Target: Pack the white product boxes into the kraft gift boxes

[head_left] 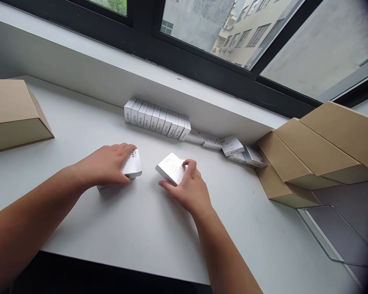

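Note:
My left hand is closed over a small white box near the middle of the white table. Part of another white box shows beneath that palm. To the right, my right hand grips a tilted white box between thumb and fingers. A gap separates the two hands. Behind them, a row of several upright white boxes stands along the wall, with dark print on their ends.
White boxes lie flat or piled at an angle right of the row. Large brown cartons are stacked at the right, beside a wire frame. Another brown carton sits at the left. A window ledge runs behind the table.

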